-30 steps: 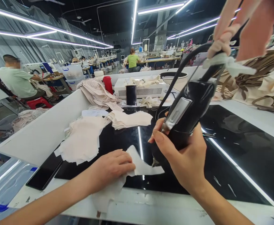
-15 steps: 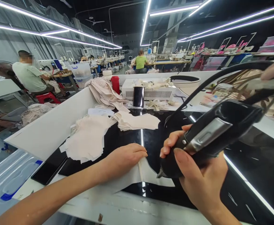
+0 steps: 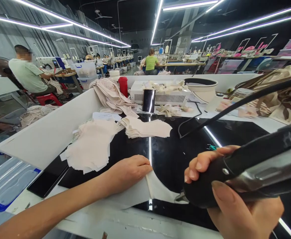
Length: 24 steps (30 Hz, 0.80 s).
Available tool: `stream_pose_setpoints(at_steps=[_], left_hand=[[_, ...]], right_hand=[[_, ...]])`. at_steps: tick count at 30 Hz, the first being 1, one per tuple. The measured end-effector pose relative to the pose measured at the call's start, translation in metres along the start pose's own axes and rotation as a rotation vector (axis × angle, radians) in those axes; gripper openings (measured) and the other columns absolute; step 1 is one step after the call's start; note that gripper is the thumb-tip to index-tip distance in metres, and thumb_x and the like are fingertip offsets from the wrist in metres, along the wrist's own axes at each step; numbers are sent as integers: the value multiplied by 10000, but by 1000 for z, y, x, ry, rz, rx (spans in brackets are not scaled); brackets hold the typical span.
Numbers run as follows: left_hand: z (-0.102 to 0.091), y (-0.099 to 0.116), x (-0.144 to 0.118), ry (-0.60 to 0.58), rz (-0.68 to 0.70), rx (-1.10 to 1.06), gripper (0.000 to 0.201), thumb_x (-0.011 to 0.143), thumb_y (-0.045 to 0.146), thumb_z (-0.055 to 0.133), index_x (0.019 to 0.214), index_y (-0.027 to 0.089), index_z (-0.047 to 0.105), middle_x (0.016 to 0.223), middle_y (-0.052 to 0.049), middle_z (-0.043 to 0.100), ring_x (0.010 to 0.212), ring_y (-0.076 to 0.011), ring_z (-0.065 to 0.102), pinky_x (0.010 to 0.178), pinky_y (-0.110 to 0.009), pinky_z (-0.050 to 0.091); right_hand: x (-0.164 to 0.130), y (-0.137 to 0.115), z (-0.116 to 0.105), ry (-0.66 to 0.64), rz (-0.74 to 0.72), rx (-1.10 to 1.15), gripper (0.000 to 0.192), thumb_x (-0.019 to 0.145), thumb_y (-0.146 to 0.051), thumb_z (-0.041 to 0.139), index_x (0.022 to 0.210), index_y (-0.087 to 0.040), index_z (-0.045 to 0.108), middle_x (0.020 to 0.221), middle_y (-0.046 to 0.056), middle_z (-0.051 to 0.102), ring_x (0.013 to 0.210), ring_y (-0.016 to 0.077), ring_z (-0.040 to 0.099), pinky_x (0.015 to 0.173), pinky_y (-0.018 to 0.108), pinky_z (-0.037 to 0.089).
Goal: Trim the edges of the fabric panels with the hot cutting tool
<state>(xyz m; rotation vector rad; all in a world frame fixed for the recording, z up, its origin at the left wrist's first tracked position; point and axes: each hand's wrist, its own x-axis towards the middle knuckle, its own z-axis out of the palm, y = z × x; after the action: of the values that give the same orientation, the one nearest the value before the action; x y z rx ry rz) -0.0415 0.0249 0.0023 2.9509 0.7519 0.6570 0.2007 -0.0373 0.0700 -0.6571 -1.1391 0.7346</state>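
Note:
Pale thin fabric (image 3: 160,191) lies at the near edge of the glossy black work surface (image 3: 170,149), with a narrow raised strip across it. My left hand (image 3: 130,172) is closed on this fabric, its fingertips pinching the upper edge by the strip. A bulky black corded hand tool (image 3: 257,169) with a silver side plate is in my right hand (image 3: 245,209), fingers wrapped around its front. The tool's small metal tip (image 3: 181,197) meets the fabric's right end. Beyond my left hand lie a wide stack of pale cut pieces (image 3: 90,142) and a smaller stack (image 3: 146,127).
A dark cable (image 3: 225,113) arcs over the right side. At the back stand a white vented box (image 3: 165,96), a red container (image 3: 123,87) and a cream bin (image 3: 202,91). A black phone-like slab (image 3: 47,181) lies left. Two people sit farther off.
My right hand has brought the tool lower and to the right, its tip now at the fabric. A blurred hand at upper right has left view. My left hand keeps its hold.

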Motion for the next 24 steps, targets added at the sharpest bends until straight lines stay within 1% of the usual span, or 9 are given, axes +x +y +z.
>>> stream_pose_setpoints(at_steps=[5,9,14,19,24], left_hand=[[0,1,-3,44,39,-21,194,1160,75,572,1261,131,727,1292,-107,785,1155,-202,784,1027,-293,678],[2,2,-6,56,59,-29,215,1164,74,555,1289,115,725,1319,-126,788,1185,-215,788,1050,-309,683],[8,3,-6,71,72,-34,233,1154,65,560,1314,100,725,1333,-134,791,1216,-226,786,1081,-325,681],[15,4,-5,94,85,-43,239,1145,61,566,1309,90,737,1304,-131,804,1231,-234,784,1071,-327,685],[14,7,-4,77,75,-22,246,1140,40,547,1279,100,742,1289,-130,814,1243,-236,785,1061,-310,678]], right_hand=[[2,-5,-3,30,46,5,410,860,-415,990,1141,-279,723,789,-5,735,617,198,714,519,340,694],[11,-2,6,76,49,29,428,806,-398,1020,1103,-272,739,762,-18,735,603,195,703,505,332,687],[31,15,26,169,-3,80,455,755,-393,1021,1095,-274,742,757,-43,737,584,177,683,513,312,660],[47,36,41,142,-26,77,402,778,-352,972,1077,-273,714,753,-55,729,573,168,669,522,308,633],[49,45,45,127,-7,86,411,786,-353,959,1097,-277,700,775,-56,718,575,164,660,537,316,612]])
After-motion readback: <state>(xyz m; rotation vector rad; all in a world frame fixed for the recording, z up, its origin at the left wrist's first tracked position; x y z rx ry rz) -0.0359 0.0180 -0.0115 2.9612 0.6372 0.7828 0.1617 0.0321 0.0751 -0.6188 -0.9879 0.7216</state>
